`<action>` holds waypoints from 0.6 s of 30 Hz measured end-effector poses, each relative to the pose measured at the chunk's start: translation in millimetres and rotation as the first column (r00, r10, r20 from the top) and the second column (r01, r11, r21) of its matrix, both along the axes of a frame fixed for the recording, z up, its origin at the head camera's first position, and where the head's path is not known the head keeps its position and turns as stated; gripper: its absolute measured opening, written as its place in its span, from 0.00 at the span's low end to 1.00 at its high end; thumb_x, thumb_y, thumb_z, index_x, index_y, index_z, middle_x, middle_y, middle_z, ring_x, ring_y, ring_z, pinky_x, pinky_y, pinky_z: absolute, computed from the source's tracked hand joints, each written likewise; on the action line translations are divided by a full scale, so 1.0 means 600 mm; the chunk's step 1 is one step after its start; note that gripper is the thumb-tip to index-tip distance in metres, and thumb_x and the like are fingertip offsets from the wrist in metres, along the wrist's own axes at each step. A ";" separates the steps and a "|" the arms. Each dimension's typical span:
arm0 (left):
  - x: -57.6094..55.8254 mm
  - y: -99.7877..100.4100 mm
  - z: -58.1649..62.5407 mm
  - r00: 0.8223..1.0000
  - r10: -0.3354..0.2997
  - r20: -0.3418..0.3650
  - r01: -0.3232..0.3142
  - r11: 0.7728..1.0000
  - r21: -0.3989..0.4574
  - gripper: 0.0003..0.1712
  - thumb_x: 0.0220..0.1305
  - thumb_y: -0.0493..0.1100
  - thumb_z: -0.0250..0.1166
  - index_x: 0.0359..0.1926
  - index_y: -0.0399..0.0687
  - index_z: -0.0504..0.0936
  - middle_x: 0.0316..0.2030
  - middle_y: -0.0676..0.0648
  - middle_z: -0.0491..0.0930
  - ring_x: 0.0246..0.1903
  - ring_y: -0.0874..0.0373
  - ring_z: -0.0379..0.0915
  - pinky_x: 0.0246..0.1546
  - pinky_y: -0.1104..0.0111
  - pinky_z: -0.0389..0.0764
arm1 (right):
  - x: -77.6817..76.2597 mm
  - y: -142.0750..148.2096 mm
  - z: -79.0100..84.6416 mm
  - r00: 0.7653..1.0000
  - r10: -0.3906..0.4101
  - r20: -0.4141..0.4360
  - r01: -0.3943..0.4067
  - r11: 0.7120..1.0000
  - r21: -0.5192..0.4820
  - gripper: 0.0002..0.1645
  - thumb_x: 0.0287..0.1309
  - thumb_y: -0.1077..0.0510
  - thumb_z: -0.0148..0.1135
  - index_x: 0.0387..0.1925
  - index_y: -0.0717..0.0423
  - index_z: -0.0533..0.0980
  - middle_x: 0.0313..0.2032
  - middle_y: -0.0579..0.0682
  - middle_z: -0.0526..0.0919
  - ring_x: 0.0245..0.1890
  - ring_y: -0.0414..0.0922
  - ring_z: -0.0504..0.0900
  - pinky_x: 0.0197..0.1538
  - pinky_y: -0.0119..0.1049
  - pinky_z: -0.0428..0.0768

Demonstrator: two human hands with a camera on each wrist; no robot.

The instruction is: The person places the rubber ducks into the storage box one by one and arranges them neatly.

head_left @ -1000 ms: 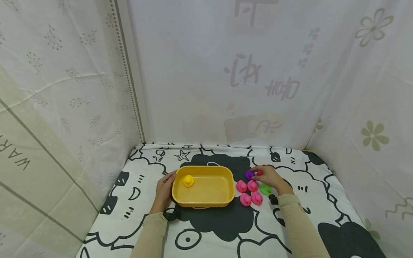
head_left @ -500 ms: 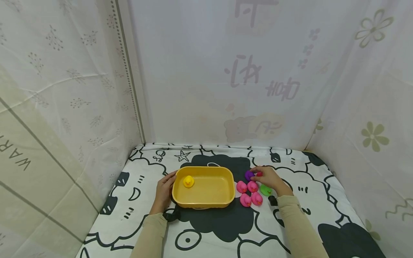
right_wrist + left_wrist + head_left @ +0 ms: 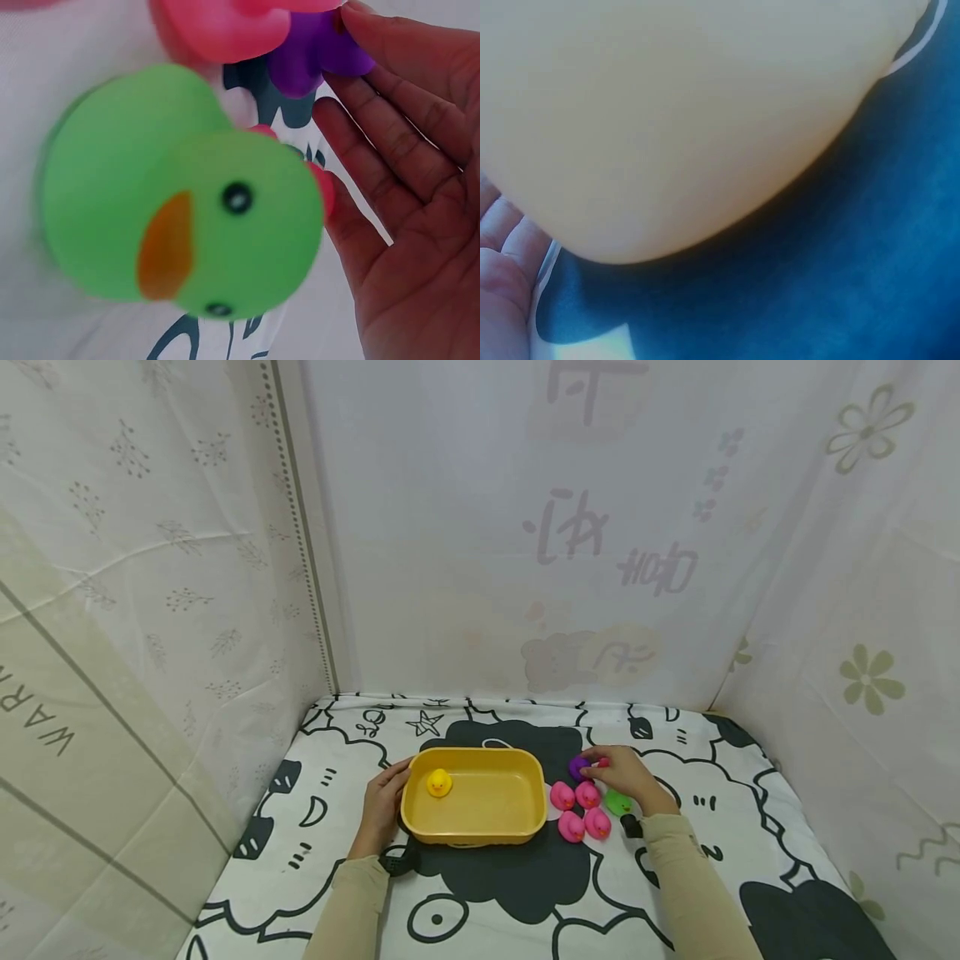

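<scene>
My left hand (image 3: pixel 381 802) rests along the left side of a yellow plastic tub (image 3: pixel 472 839), its fingers against the outer wall near the rim. In the left wrist view the tub's wall (image 3: pixel 667 150) covers most of the picture, and a few fingers (image 3: pixel 514 232) lie beside it. Inside the tub, at the left, sits a yellow rubber duck (image 3: pixel 438 783). To the right of the tub, my right hand (image 3: pixel 626 775) pinches a purple rubber duck (image 3: pixel 578 767) between thumb and fingers. A red duck (image 3: pixel 603 762) is partly hidden behind that hand.
Several pink rubber ducks (image 3: pixel 572 827) stand grouped between the tub and my right forearm. Beside them is a green duck (image 3: pixel 618 802), large in the right wrist view below the palm. A black-and-white patterned cloth (image 3: pixel 510 893) covers the table, with printed curtains (image 3: pixel 450 568) around it.
</scene>
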State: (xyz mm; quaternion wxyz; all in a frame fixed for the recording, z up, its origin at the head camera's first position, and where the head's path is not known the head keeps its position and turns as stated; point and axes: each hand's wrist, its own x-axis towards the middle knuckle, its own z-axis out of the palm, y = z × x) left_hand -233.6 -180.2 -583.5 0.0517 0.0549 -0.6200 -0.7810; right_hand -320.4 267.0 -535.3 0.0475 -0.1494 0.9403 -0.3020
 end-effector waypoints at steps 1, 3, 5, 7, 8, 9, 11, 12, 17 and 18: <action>0.000 0.000 0.001 1.000 -0.001 0.002 0.001 1.000 0.004 0.25 0.72 0.50 0.60 0.64 0.45 0.78 0.64 0.43 0.75 0.60 0.49 0.76 0.55 0.68 0.80 | -0.001 -0.001 0.001 1.000 0.001 -0.003 -0.001 1.000 -0.010 0.21 0.60 0.48 0.71 0.53 0.49 0.83 0.49 0.53 0.85 0.50 0.53 0.81 0.55 0.57 0.81; -0.001 0.001 0.001 1.000 -0.004 0.004 0.004 1.000 0.008 0.24 0.72 0.50 0.60 0.64 0.46 0.78 0.63 0.43 0.76 0.60 0.49 0.76 0.55 0.68 0.80 | -0.001 -0.002 0.004 1.000 0.002 -0.006 -0.002 1.000 -0.027 0.21 0.60 0.48 0.70 0.54 0.49 0.83 0.49 0.52 0.85 0.50 0.53 0.81 0.55 0.57 0.81; 0.000 0.000 0.001 1.000 -0.005 0.011 0.004 1.000 0.019 0.23 0.71 0.49 0.61 0.63 0.46 0.79 0.62 0.45 0.76 0.60 0.49 0.76 0.55 0.68 0.80 | -0.002 -0.002 0.005 1.000 0.005 -0.008 -0.005 0.999 -0.044 0.21 0.61 0.48 0.70 0.54 0.49 0.82 0.49 0.52 0.85 0.51 0.54 0.81 0.56 0.57 0.81; -0.001 0.000 0.000 1.000 -0.010 0.010 0.010 1.000 0.021 0.23 0.71 0.49 0.61 0.63 0.47 0.79 0.62 0.45 0.76 0.60 0.49 0.76 0.56 0.68 0.80 | -0.003 -0.002 0.005 1.000 0.009 -0.014 -0.010 0.999 -0.051 0.21 0.61 0.48 0.70 0.54 0.49 0.82 0.50 0.52 0.85 0.53 0.55 0.81 0.57 0.57 0.81; -0.001 0.000 0.000 1.000 -0.013 0.009 0.013 1.000 0.022 0.23 0.72 0.49 0.60 0.63 0.47 0.79 0.62 0.45 0.76 0.60 0.49 0.76 0.56 0.68 0.80 | -0.005 -0.003 0.006 1.000 0.011 -0.016 -0.012 0.998 -0.056 0.21 0.61 0.48 0.70 0.54 0.49 0.82 0.50 0.52 0.85 0.54 0.55 0.81 0.57 0.57 0.80; -0.001 0.000 0.000 1.000 -0.015 0.006 0.015 1.000 0.022 0.23 0.72 0.48 0.60 0.63 0.46 0.79 0.62 0.45 0.76 0.60 0.49 0.76 0.56 0.68 0.80 | -0.006 -0.003 0.006 1.000 0.014 -0.021 -0.015 0.998 -0.063 0.21 0.61 0.48 0.70 0.54 0.49 0.82 0.49 0.52 0.85 0.54 0.55 0.81 0.58 0.57 0.80; -0.002 0.000 -0.001 1.000 -0.018 0.000 0.018 1.000 0.023 0.23 0.72 0.48 0.60 0.63 0.46 0.79 0.62 0.44 0.76 0.60 0.48 0.76 0.56 0.67 0.80 | -0.009 -0.004 0.009 0.999 0.019 -0.029 -0.021 0.997 -0.076 0.22 0.61 0.48 0.70 0.54 0.50 0.82 0.49 0.51 0.86 0.56 0.56 0.80 0.60 0.58 0.78; -0.002 0.000 -0.001 1.000 -0.019 -0.002 0.019 1.000 0.023 0.23 0.72 0.49 0.60 0.64 0.46 0.79 0.62 0.44 0.76 0.60 0.48 0.76 0.56 0.67 0.80 | -0.010 -0.006 0.011 0.999 0.024 -0.034 -0.026 0.996 -0.085 0.22 0.61 0.48 0.70 0.54 0.50 0.82 0.49 0.51 0.86 0.57 0.57 0.79 0.61 0.59 0.77; 0.001 -0.001 0.001 1.000 -0.019 -0.001 0.019 1.000 0.024 0.24 0.72 0.50 0.61 0.64 0.46 0.78 0.62 0.44 0.76 0.59 0.48 0.76 0.56 0.67 0.80 | -0.008 -0.018 0.025 0.999 0.030 -0.032 -0.034 0.990 -0.138 0.22 0.60 0.47 0.71 0.54 0.50 0.82 0.48 0.51 0.86 0.61 0.61 0.77 0.63 0.62 0.74; 0.002 -0.001 0.001 1.000 -0.017 0.002 0.017 1.000 0.025 0.24 0.72 0.50 0.61 0.64 0.46 0.78 0.62 0.44 0.76 0.59 0.49 0.76 0.56 0.67 0.80 | -0.007 -0.021 0.028 0.999 0.031 -0.027 -0.035 0.988 -0.148 0.22 0.60 0.47 0.71 0.53 0.50 0.82 0.48 0.51 0.86 0.61 0.61 0.76 0.63 0.62 0.74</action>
